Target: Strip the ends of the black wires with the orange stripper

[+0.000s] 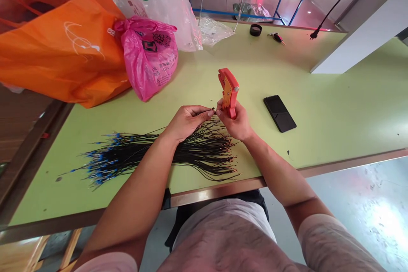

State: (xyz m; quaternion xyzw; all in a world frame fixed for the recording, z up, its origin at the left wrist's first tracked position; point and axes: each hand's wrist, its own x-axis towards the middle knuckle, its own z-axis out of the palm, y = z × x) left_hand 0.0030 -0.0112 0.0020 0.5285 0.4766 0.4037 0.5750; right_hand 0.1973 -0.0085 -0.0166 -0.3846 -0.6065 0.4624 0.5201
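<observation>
A red and orange wire stripper (230,89) stands upright in my right hand (238,124), its jaws pointing away from me. The thumb and forefinger of that hand meet close to the fingertips of my left hand (188,121). My left hand pinches the end of a thin black wire between thumb and forefinger. Under both hands lies a bundle of black wires (200,149) on the green table. Blue terminals (103,161) cap the wires' left ends, while the right ends show small coppery tips (231,146).
A black phone (279,113) lies right of my right hand. An orange bag (63,51), a pink plastic bag (151,59) and clear plastic bags (159,0) crowd the back left. Farther back are a black ring (255,30), keys (277,38), a hanging plug (315,34) and a white post (350,38).
</observation>
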